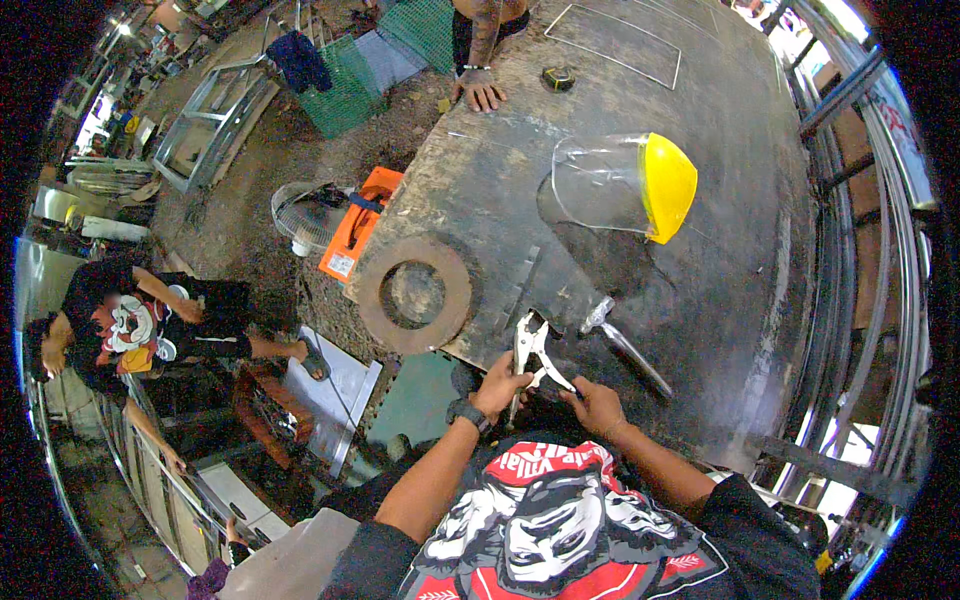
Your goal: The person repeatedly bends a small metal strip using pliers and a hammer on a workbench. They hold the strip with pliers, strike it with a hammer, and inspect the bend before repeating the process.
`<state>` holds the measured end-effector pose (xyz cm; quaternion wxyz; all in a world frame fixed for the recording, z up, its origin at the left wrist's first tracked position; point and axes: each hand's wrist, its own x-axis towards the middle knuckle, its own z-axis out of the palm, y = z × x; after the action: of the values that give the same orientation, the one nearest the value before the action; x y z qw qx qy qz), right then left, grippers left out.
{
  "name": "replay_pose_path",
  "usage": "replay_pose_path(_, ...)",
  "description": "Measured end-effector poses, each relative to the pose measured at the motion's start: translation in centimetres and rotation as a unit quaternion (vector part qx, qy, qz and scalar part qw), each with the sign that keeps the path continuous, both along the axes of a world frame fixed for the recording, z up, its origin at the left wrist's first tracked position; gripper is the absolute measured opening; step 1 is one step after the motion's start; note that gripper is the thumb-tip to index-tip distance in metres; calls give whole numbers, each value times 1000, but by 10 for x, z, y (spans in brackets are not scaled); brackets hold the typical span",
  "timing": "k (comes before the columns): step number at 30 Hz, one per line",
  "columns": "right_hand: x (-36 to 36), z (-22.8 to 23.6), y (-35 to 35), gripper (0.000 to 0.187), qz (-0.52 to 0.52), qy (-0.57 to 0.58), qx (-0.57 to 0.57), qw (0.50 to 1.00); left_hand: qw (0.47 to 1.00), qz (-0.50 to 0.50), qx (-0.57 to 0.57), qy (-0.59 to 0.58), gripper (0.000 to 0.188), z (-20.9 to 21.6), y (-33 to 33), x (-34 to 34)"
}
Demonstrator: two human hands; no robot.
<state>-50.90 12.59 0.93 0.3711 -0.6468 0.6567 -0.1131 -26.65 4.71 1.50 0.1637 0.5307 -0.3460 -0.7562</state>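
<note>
Just in front of my body I hold a pair of silver locking pliers (535,350), jaws pointing away from me. My left hand (500,388), with a dark watch on its wrist, is closed around one handle. My right hand (597,408) grips the end of the other handle, and the two handles are spread apart. Right of the pliers a hammer (628,348) lies on the dark worktable (480,190). A flat rusty metal ring (455,300) rests at the table's left edge. Beyond the hammer sits a clear face shield with a yellow crown (670,188).
At the far edge another person's hand (482,90) leans on the table near a tape measure (558,79) and a thin metal rectangle frame (680,65). A fan (305,215) and an orange case (362,222) stand left. A person in black (130,320) is further left.
</note>
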Motion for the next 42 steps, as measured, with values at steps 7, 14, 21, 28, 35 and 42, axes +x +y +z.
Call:
replay_pose_path(7, -77, -3, 11, 20, 106, 45, -147, 982, 986, -95, -138, 6, 48, -6, 17, -21)
replay_pose_path(14, -152, 19, 18, 29, -52, 61, -129, 988, 788, -73, -485, -373, 42, -7, -54, -22)
replay_pose_path(21, -195, -10, -20, 30, -123, 141, -57, 981, 717, -277, -480, -423, 26, -13, -100, -36)
replay_pose_path(28, -111, 12, -83, 50, -146, 97, -288, 941, 778, -22, -540, -322, 18, -2, -85, -13)
replay_pose_path(35, 68, 63, -163, 42, -80, -366, -47, 926, 801, 188, -500, -270, 23, 80, -60, 45)
replay_pose_path(42, 143, 102, -210, 29, -86, -471, 89, 873, 833, 322, -407, -192, 39, 110, -47, 101)
